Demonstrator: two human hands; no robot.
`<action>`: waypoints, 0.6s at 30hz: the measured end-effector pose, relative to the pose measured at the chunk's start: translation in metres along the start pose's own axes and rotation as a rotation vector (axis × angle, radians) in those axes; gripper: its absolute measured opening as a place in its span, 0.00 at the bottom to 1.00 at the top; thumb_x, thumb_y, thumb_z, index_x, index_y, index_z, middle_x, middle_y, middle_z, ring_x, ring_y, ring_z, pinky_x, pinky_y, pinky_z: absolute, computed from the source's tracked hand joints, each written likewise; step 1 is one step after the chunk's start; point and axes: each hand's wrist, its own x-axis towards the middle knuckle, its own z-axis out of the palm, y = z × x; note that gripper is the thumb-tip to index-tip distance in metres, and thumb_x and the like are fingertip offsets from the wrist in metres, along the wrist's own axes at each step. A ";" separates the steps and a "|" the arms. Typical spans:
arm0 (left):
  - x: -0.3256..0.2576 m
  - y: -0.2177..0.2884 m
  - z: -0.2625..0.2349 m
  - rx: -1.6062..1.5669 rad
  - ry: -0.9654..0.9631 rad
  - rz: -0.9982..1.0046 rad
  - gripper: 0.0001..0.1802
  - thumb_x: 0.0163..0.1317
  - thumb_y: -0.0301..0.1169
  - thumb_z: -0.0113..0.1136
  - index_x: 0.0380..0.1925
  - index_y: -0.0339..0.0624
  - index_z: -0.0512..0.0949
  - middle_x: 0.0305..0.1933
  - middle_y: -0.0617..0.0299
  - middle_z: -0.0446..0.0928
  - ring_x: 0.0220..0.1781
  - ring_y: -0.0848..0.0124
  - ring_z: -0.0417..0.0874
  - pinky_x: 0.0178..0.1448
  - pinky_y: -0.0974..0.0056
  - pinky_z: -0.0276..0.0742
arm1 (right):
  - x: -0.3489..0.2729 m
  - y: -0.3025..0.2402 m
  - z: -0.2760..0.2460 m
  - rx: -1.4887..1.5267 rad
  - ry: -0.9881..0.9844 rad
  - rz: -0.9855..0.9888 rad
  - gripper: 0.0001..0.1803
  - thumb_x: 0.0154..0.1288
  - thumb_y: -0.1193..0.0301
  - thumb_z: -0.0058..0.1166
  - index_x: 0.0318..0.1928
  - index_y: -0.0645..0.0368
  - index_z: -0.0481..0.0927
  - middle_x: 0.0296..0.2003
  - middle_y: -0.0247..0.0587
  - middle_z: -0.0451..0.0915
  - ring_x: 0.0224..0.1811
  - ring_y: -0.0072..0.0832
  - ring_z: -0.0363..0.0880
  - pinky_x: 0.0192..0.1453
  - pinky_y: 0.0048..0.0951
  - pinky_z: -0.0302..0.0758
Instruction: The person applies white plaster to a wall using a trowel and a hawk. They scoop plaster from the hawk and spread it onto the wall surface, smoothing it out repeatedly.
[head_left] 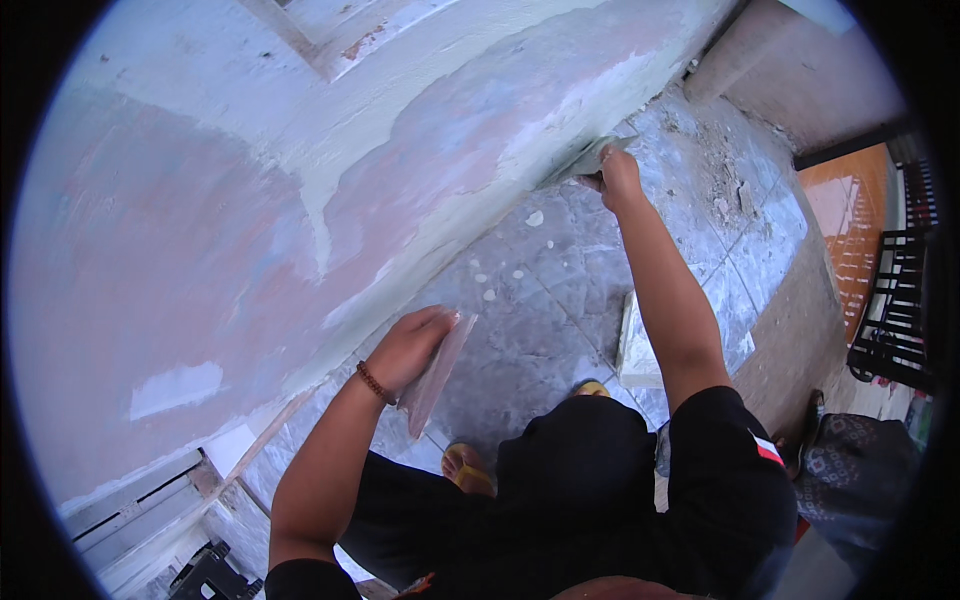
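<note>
My left hand (408,348), a beaded bracelet on its wrist, grips a flat, pale pinkish scraper-like blade (440,378) by its upper end, held above the floor near the wall's foot. Farther off, my right arm reaches forward. The fingers of my right hand (618,178) are closed on a broad grey putty scraper (582,163), whose blade lies at the base of the wall (270,210); its exact contact there is hard to make out. Wet-looking whitish filler covers the wall's lower edge and parts of its faded pink surface.
Grey floor tiles (530,290) carry white drips. Rubble (735,190) lies at the far right, and a white block (638,345) sits under my right forearm. Right of me are a black slatted bench (895,300) and another person's patterned dark clothing (860,475). A black case (212,575) stands lower left.
</note>
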 end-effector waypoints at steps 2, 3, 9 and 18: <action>0.000 -0.001 0.000 0.029 0.001 0.029 0.21 0.75 0.44 0.44 0.44 0.40 0.81 0.29 0.69 0.73 0.31 0.79 0.72 0.38 0.69 0.71 | 0.007 -0.007 0.009 -0.045 0.006 -0.018 0.18 0.65 0.71 0.42 0.50 0.72 0.71 0.47 0.56 0.78 0.44 0.47 0.83 0.45 0.47 0.88; 0.000 -0.001 0.000 0.029 -0.004 0.043 0.21 0.75 0.44 0.44 0.44 0.40 0.81 0.30 0.68 0.73 0.33 0.79 0.72 0.40 0.69 0.71 | 0.010 -0.010 0.012 -0.066 0.012 -0.026 0.18 0.65 0.71 0.42 0.49 0.72 0.72 0.46 0.56 0.78 0.44 0.47 0.83 0.44 0.48 0.88; 0.000 -0.001 -0.003 0.046 -0.032 0.028 0.21 0.73 0.44 0.47 0.44 0.35 0.79 0.38 0.62 0.79 0.42 0.74 0.76 0.50 0.66 0.72 | 0.024 -0.021 0.020 -0.062 0.012 0.014 0.15 0.67 0.70 0.42 0.46 0.70 0.75 0.42 0.48 0.74 0.45 0.43 0.80 0.41 0.48 0.89; 0.004 -0.002 0.000 0.024 -0.045 0.096 0.21 0.73 0.43 0.48 0.44 0.36 0.81 0.39 0.62 0.79 0.42 0.75 0.76 0.51 0.67 0.72 | 0.011 -0.048 0.033 -0.135 0.046 -0.029 0.16 0.68 0.68 0.41 0.45 0.71 0.73 0.41 0.48 0.72 0.40 0.45 0.79 0.40 0.47 0.89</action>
